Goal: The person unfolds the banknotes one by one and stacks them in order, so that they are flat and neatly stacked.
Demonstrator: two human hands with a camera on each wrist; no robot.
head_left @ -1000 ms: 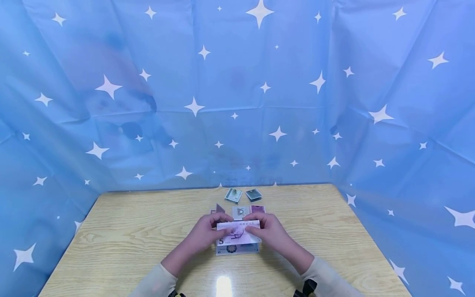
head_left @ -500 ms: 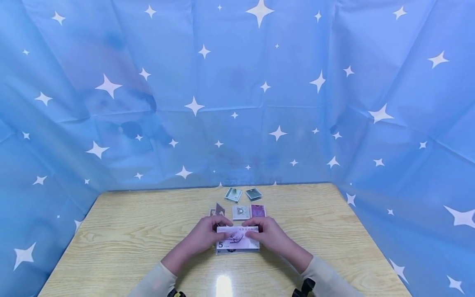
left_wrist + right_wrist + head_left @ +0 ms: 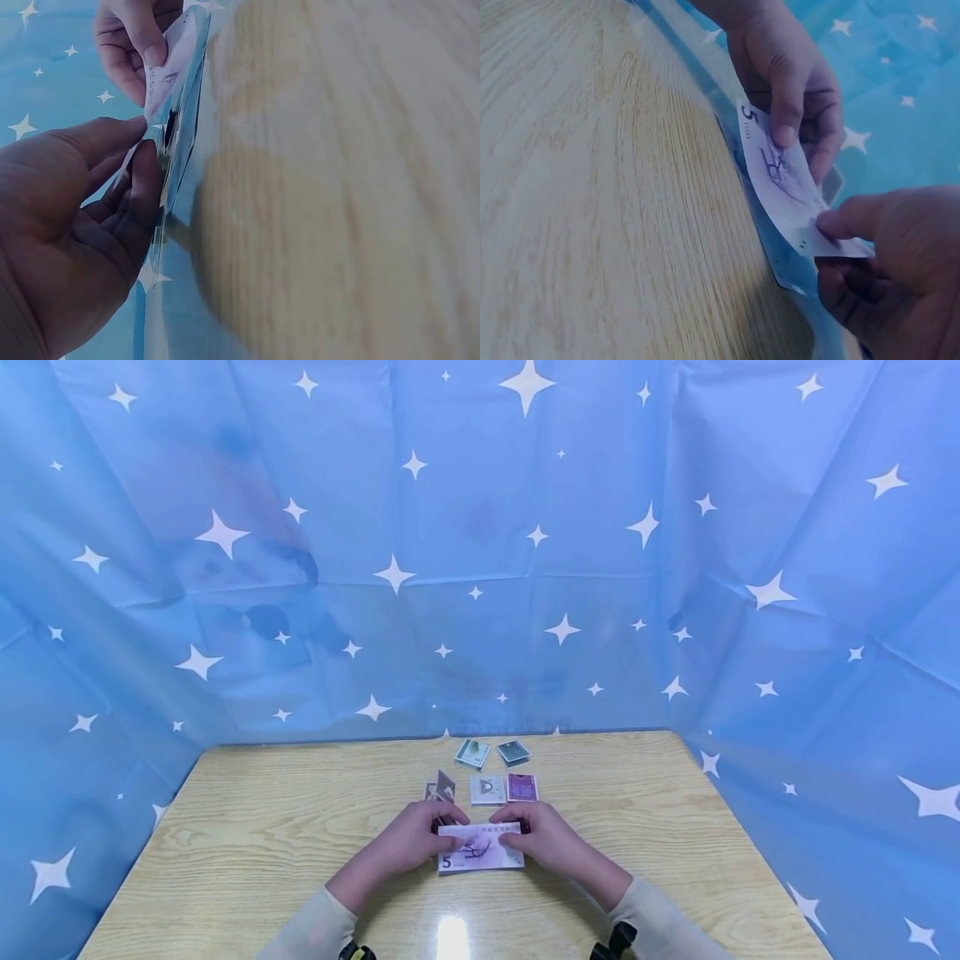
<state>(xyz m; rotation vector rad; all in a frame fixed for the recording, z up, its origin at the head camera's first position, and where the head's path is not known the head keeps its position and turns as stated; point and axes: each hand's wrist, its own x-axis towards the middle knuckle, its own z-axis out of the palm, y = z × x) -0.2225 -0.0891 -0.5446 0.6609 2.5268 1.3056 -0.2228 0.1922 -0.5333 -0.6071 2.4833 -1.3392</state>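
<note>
Both hands hold a purple 5-yuan banknote (image 3: 480, 853) low over the table, in the middle of the head view. My left hand (image 3: 416, 839) pinches its left end between thumb and fingers. At the other end my right hand (image 3: 545, 842) does the same, thumb on the printed face. In the right wrist view the purple note bows slightly between the hands, and a bluish banknote (image 3: 789, 271) shows beneath it. From the head that lower note is almost wholly covered. The left wrist view sees the notes edge-on beyond the left hand's fingertips.
Behind the hands lie small folded notes: a brown one (image 3: 446, 787) standing partly open, a pale grey one (image 3: 487, 789) and a purple one (image 3: 522, 787). Farther back are a light green one (image 3: 472, 753) and a dark green one (image 3: 513, 752). A blue starry curtain (image 3: 480, 652) hangs behind the table.
The purple note has come down and toward me in both hands, lying flatter, and now hides the bluish note under it. The folded notes behind have stayed in place.
</note>
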